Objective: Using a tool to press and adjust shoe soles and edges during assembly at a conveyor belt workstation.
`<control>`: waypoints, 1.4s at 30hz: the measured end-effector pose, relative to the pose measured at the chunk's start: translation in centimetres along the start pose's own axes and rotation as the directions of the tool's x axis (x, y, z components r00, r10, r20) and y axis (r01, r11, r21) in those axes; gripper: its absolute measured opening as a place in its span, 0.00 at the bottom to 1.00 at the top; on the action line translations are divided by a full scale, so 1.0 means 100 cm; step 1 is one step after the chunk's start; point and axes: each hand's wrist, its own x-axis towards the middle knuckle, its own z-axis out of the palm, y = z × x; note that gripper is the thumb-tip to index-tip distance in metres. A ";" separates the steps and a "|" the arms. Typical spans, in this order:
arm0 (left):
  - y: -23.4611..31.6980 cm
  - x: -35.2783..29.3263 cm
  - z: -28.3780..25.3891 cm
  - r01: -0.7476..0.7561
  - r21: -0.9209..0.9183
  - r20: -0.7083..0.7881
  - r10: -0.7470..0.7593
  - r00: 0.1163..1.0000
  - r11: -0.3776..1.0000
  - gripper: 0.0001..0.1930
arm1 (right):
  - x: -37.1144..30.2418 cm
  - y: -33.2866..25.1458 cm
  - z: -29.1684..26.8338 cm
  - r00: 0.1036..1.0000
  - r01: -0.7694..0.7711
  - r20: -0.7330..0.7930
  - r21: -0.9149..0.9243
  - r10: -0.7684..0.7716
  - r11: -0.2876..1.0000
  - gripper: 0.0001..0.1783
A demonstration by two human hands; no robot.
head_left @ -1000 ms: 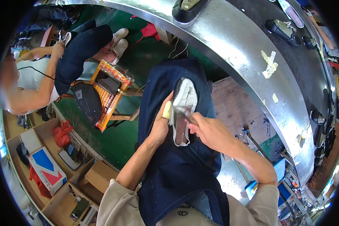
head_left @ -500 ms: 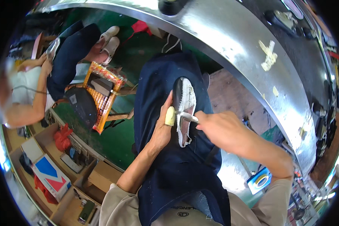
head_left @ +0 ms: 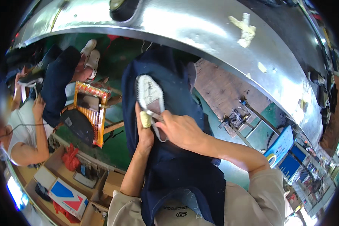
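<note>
A shoe [head_left: 150,90] is held sole side up on the lap, over a dark blue apron [head_left: 177,171], with its toe pointed away from the body; the pale bottom is ringed by a toothed-looking edge at the front, and a darker insole area is seen toward the heel. Its left side is braced by the left hand [head_left: 144,135], whose fingers are grasping the shoe from the flank; a yellow cover [head_left: 146,119] is worn on the thumb, which is set near the rim, while the fingertips underneath are hidden and how they are bent cannot be told. In the right hand [head_left: 181,130] a metal tool [head_left: 153,114] is clenched, its pale end brought across the middle of the shoe, close to the covered thumb; its exact kind, and whether the surface is touched, cannot be made out. The step in hand is judged to be the working of the shoe's bottom edge around its waist. For the next move, a firm brace from the left hand seems to be called for, with the tool end kept controlled along the rim and the thumb kept out of its path.
</note>
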 end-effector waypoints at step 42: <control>0.051 0.000 0.013 -0.177 0.273 0.293 0.094 0.952 0.946 0.49 | 0.016 0.018 -0.068 0.808 -0.328 0.573 0.239 0.140 0.914 0.17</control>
